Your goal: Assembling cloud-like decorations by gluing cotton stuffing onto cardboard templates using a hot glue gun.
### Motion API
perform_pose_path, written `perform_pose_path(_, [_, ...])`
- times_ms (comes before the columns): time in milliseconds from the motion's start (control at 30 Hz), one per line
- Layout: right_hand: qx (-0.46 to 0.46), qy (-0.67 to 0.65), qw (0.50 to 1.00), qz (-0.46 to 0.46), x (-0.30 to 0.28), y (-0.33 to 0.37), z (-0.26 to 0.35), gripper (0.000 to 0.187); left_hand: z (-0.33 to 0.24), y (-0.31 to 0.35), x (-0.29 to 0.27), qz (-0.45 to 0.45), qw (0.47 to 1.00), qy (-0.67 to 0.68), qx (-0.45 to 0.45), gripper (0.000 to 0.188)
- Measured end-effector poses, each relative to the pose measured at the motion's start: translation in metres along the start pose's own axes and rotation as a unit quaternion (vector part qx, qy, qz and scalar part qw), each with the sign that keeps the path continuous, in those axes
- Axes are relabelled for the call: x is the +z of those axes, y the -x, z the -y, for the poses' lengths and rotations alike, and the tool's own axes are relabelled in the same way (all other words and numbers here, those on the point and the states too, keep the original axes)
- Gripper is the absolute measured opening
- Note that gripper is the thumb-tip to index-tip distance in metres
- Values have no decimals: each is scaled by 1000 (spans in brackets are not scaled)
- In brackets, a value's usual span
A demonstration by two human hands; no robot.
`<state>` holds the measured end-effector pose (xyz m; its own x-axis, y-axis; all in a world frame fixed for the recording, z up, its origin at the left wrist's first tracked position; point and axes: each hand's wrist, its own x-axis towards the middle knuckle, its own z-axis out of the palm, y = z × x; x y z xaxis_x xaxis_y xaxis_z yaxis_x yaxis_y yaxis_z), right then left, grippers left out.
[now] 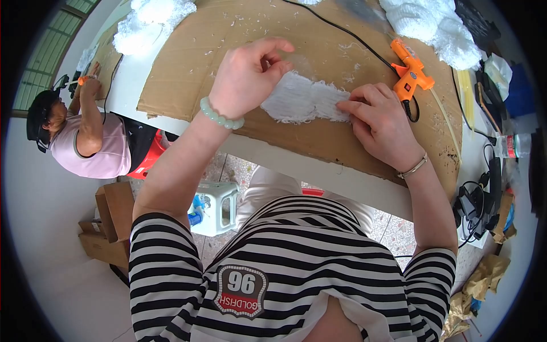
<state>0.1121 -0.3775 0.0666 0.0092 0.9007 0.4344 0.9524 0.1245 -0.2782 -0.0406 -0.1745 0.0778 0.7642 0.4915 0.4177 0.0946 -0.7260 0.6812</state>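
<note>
A flat piece of white fringed yarn (305,100), loose and shaggy at its ends, lies on the brown cardboard (194,85) in front of me. My right hand (382,122) pinches its right end between thumb and fingertips. Over its left end hovers my left hand (248,71), index finger and thumb apart and the other fingers curled, with nothing visible in it. To the right of my right hand rests an orange hot glue gun (410,74), a pale glue stick (447,122) trailing from its back.
Fluffy white yarn heaps (430,28) lie at the far right, another white pile (151,23) at the far left. A black cord (347,31) crosses the cardboard. A person (91,134) works at left with another orange glue gun (85,80). A plastic stool (216,208) stands below the table.
</note>
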Motion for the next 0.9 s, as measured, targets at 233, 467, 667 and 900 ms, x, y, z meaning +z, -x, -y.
perform_pose_path(233, [-3, 0, 1000, -1, 0, 0, -2, 26, 14, 22, 1, 27, 999, 2, -18, 20])
perform_pose_path(467, [1, 1, 1000, 2, 0, 0, -2, 25, 14, 31, 2, 23, 999, 13, -45, 20])
perform_pose_path(667, [4, -5, 1000, 1, 1, 1, -2, 26, 12, 37, 5, -14, 997, 49, -51, 21])
perform_pose_path(900, [11, -6, 1000, 9, 0, 1, -2, 26, 10, 37, 2, 18, 999, -33, -17, 16])
